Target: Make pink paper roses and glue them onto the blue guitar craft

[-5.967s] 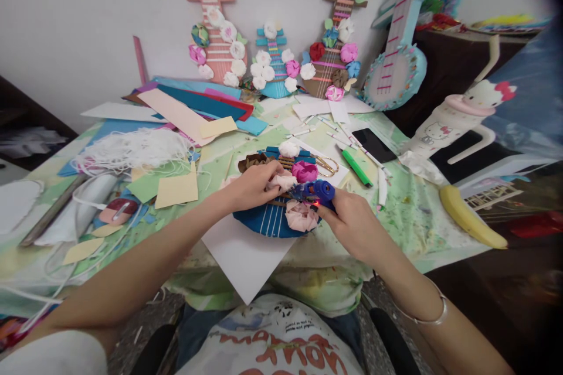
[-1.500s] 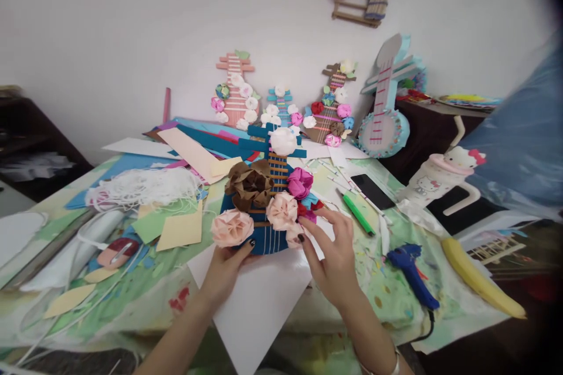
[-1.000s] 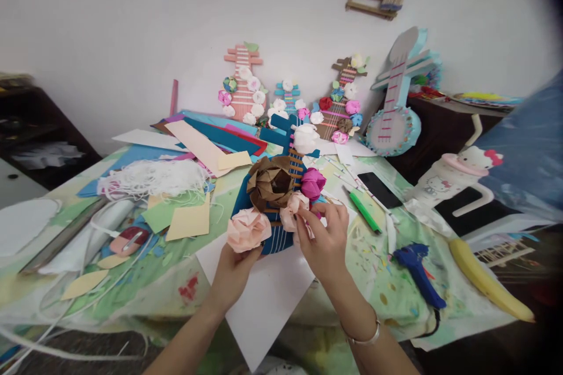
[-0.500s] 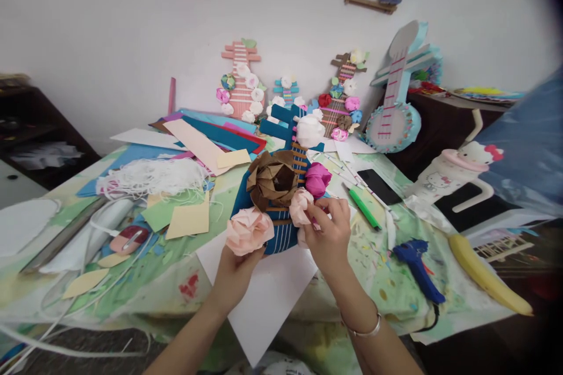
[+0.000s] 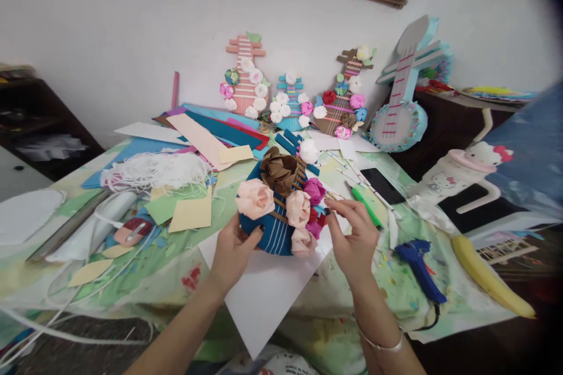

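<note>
My left hand (image 5: 233,249) grips the lower edge of a blue paper guitar (image 5: 275,234), held tilted just above a white sheet (image 5: 264,293). The guitar carries paper flowers: a brown one (image 5: 278,170), pale pink ones (image 5: 255,199), a magenta one (image 5: 314,190) and a white one (image 5: 308,151) on its neck. My right hand (image 5: 354,240) hovers at the guitar's right side, thumb and forefinger pinched close by the magenta and red flowers; whether they hold anything I cannot tell.
A blue glue gun (image 5: 416,266) lies right of my right hand, beside a banana (image 5: 488,281). A green marker (image 5: 363,205), a phone (image 5: 382,184), a white thread pile (image 5: 153,169), coloured paper scraps (image 5: 191,217) and finished guitars (image 5: 246,79) cover the table.
The glue gun was put down on the right. The guitar was lifted and has now tipped back flatter toward the table. My right hand has drawn away from the pink flower to the guitar's right side.
</note>
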Available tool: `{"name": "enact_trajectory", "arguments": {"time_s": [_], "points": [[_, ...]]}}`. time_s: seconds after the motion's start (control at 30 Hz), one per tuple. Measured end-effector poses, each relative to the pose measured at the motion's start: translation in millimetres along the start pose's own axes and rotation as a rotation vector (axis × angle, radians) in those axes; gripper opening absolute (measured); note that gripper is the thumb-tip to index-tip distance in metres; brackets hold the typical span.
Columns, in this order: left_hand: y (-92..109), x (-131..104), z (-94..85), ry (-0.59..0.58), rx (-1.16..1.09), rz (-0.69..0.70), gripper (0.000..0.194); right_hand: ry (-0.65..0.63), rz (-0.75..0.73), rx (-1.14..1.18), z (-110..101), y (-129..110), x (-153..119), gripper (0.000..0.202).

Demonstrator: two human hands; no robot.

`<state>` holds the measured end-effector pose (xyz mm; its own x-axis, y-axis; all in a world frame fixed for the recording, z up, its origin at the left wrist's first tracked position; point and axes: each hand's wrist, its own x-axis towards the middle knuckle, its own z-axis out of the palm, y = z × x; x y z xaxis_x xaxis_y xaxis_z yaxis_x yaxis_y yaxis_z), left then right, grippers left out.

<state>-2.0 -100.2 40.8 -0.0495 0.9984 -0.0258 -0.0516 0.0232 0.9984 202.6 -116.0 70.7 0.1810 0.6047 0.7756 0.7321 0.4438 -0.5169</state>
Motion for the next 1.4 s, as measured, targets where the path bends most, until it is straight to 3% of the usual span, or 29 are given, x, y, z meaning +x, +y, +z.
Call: {"name": "enact_trajectory", "arguments": {"time_s": [0.2, 0.37, 0.43, 0.57, 0.7, 0.83, 0.97, 1.23, 1.4], "points": [[8.7, 15.9, -12.9, -0.084, 0.088, 0.047, 0.038, 0.123, 0.194, -0.135, -40.8, 31.8, -12.1, 0.02], [18.8, 16.8, -9.9, -0.046, 0.285, 0.202, 0.041, 0.193, 0.367, -0.59, -91.0, 68.4, -47.3, 0.036], [27.9, 15.0, -5.4, 0.014, 0.444, 0.297, 0.043, 0.158, 0.433, -0.783, -111.3, 83.5, -64.5, 0.047], [41.9, 7.6, 10.2, 0.14, 0.756, 0.556, 0.041, -0.06, 0.689, -1.014, -137.7, 110.9, -95.1, 0.072], [34.8, -3.5, 28.1, 0.212, 0.87, 0.779, 0.04, -0.237, 0.728, -1.023, -142.7, 127.7, -110.4, 0.069], [21.8, -13.2, 39.9, 0.248, 0.775, 0.965, 0.033, -0.231, 0.647, -1.017, -143.1, 132.2, -107.9, 0.065], [22.2, -19.5, 44.6, 0.166, 0.77, 0.938, 0.01, -0.182, 0.63, -0.962, -147.0, 136.3, -100.1, 0.066], [14.1, -14.7, 43.2, 0.168, 0.857, 1.036, 0.025, -0.303, 0.677, -0.946, -154.8, 156.0, -90.4, 0.056], [10.7, -11.4, 42.2, 0.052, 0.647, 0.947, 0.029, -0.111, 0.671, -0.854, -159.9, 148.5, -86.3, 0.05]]}}
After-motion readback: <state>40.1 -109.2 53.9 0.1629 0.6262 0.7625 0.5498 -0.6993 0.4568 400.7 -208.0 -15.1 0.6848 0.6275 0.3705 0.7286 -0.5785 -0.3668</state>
